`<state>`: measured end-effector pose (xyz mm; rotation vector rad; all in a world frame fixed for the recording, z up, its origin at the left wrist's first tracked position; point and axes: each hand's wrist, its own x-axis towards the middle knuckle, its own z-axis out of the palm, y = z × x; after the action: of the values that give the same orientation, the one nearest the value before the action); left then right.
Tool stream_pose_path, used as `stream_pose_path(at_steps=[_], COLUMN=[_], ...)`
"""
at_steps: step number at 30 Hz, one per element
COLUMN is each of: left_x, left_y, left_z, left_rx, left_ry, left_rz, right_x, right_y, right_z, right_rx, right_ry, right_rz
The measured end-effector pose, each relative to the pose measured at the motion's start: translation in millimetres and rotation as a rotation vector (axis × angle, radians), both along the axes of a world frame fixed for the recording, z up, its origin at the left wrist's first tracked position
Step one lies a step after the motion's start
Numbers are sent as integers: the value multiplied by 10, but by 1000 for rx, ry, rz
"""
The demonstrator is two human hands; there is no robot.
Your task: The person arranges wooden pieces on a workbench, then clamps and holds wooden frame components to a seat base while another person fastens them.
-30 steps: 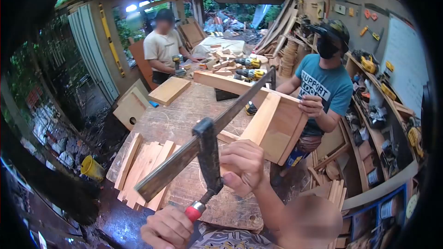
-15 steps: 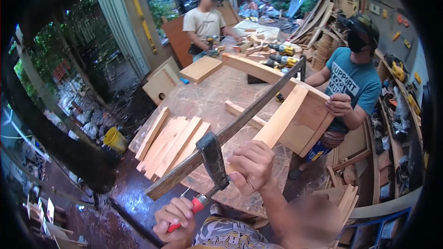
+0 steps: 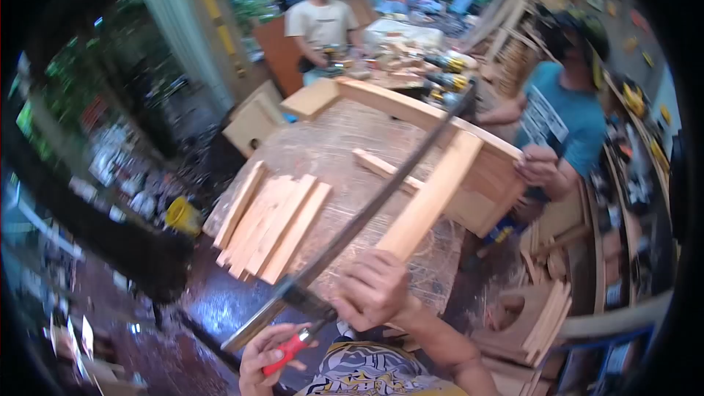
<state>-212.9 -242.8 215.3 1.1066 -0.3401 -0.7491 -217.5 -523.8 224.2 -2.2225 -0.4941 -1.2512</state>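
A long bar clamp [image 3: 381,204] slants across the view, from beside the wooden frame down to my lower left. Its red handle [image 3: 287,353] is in my left hand [image 3: 262,356], with fingers and thumb curled about it. My right hand [image 3: 374,287] is closed around the near end of a pale wooden board [image 3: 433,194], close to the clamp's dark sliding jaw [image 3: 306,298]. This board meets a longer wooden rail [image 3: 400,105] at its far end. A co-worker's hand [image 3: 539,165] touches the frame's right corner.
Several loose wood strips [image 3: 275,224] lie on the worktable [image 3: 330,136]. Drills [image 3: 446,79] and wood offcuts stand at its far side. One co-worker in a teal shirt [image 3: 561,121] stands at the right, another in a pale shirt [image 3: 323,22] behind the table. Shelves line the right wall.
The clamp's sliding jaw has moved down and left along the bar, towards me. My right hand and the board's near end have also shifted down and left. The view is blurrier.
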Motion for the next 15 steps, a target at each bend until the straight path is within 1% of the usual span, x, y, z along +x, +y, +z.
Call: stream_pose_path(at_steps=[1, 3, 4, 5, 7, 9, 12, 15], left_x=[-9, -8, -140, -95, -25, -49, -89, -113], left_y=[43, 98, -77, -4, 246, 276, 246, 231], left_z=[-96, -240, 73, -26, -356, -406, -456, -547], left_rx=[13, -129, 35, 45, -54, 8, 78, 289], left_ry=[12, 238, 315, 326, 405, 438, 342, 106], left_rz=[-75, 137, 267, 248, 185, 288, 389, 493], right_x=[-22, -44, -95, -122, -121, -137, 50, 408], right_y=[-23, -149, -221, -298, -532, -812, -1283, -1830], right_z=[-13, -21, -10, 26, 152, 294, 368, 577], right_rx=[13, 82, 69, 74, 102, 99, 58, -15], right_ry=[12, -37, -14, -2, -44, -63, -115, -280], right_rz=[-75, 55, -58, -80, -290, -387, -539, -714])
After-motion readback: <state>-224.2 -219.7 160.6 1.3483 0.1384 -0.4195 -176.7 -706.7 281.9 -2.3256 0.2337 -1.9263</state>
